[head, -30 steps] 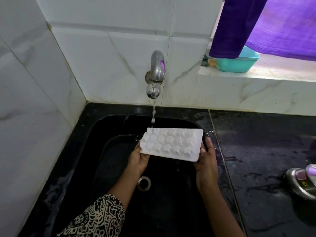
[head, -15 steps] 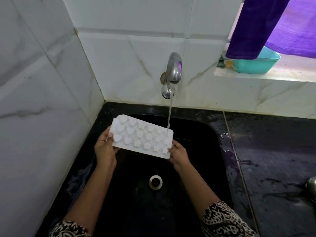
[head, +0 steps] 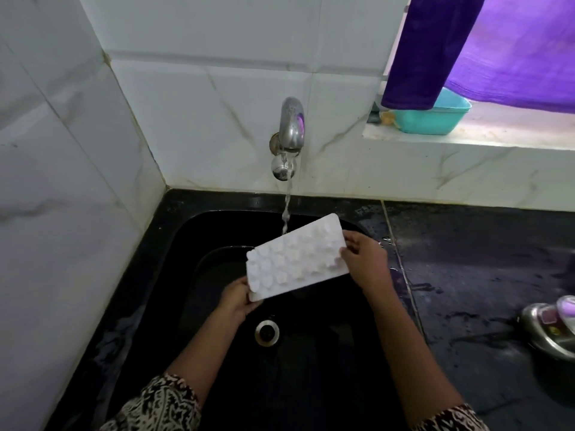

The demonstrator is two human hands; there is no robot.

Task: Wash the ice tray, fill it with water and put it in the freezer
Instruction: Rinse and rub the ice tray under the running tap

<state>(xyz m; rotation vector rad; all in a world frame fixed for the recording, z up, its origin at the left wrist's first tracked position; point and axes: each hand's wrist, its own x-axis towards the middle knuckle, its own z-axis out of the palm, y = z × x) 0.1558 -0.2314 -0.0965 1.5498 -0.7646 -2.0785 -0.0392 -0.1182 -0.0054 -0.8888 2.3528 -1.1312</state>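
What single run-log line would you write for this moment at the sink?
step: rinsing | ice tray: tilted under running tap, over sink | left hand: grips lower left end | right hand: grips right end

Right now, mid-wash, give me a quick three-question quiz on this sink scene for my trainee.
1. True or false: water is running from the tap.
2. Which hands hold the ice tray? A) left only B) right only C) both
3. Fill in: the teal tub on the ledge sits partly behind a ______ cloth.

Key:
1. True.
2. C. The left hand grips the near corner and the right hand grips the opposite end.
3. Purple.
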